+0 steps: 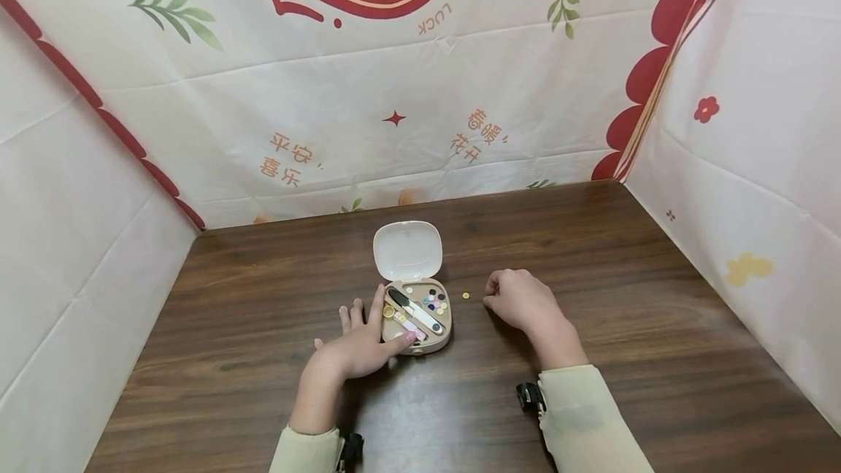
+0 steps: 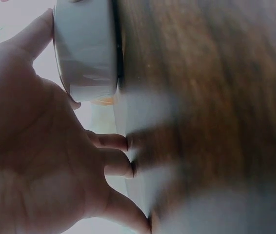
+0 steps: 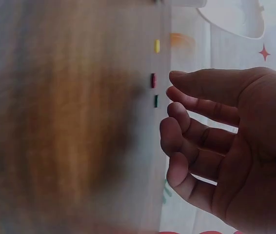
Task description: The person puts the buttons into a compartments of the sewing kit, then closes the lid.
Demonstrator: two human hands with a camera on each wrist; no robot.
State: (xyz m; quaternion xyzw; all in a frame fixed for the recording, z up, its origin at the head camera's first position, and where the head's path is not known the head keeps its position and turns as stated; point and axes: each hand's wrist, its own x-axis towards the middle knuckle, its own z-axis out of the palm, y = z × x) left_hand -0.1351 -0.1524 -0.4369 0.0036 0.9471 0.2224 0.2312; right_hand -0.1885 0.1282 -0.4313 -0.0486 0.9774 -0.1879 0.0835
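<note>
A small beige sewing kit box (image 1: 436,341) lies on the table with its white lid (image 1: 408,250) raised. Inside it are several small buttons (image 1: 436,301), a long black-and-white tool (image 1: 415,310), a pinkish strip (image 1: 409,326) and a yellow ring-shaped piece (image 1: 389,311). My left hand (image 1: 358,351) spans the box's near left corner, index finger along the left side and thumb at the front rim; its other fingers spread onto the table. My right hand (image 1: 525,301) hovers with loosely bent fingers, holding nothing, by a yellow button (image 1: 466,295), a red button (image 3: 153,80) and a green button (image 3: 156,101).
The dark wooden table (image 1: 263,290) is bordered by a white printed cloth (image 1: 368,115) at the back and both sides. Black wrist mounts (image 1: 529,396) sit at the sleeve cuffs.
</note>
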